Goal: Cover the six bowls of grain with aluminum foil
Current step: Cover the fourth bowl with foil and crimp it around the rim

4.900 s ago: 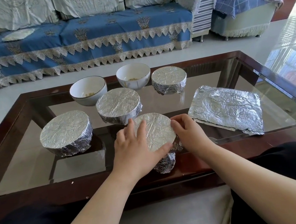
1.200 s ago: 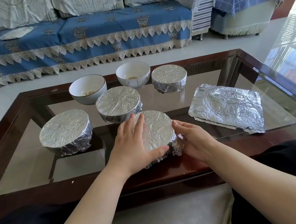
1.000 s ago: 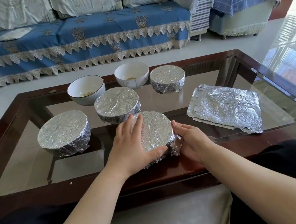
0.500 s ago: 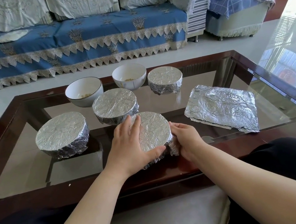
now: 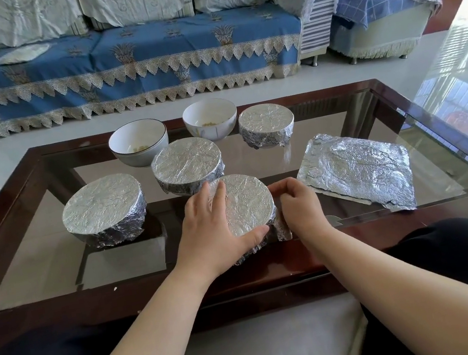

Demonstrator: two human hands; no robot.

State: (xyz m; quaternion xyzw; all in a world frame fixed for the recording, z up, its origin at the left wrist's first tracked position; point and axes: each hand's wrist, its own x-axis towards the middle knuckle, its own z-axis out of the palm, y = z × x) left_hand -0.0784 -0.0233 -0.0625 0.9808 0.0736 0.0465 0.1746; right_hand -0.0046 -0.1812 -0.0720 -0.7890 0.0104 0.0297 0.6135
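Six bowls stand on the glass coffee table (image 5: 339, 111). The nearest bowl (image 5: 249, 202) is wrapped in foil. My left hand (image 5: 210, 230) lies flat on its foil top, with the thumb along the near rim. My right hand (image 5: 298, 207) is at the bowl's right side, fingers curled and pinching the foil at the rim. Three more foil-covered bowls stand at the left (image 5: 103, 210), in the middle (image 5: 188, 169) and at the back right (image 5: 265, 124). Two white bowls (image 5: 138, 142) (image 5: 210, 119) at the back stand uncovered, with a little grain inside.
A flat stack of crumpled foil sheets (image 5: 357, 170) lies on the glass to the right of my hands. The table has a dark wooden frame (image 5: 63, 308). A blue sofa (image 5: 128, 59) stands behind the table. My knees in dark trousers sit at the near edge.
My right hand has shifted from lying against the bowl's lower right side to curling its fingers at the right rim. My left hand stays on the foil top.
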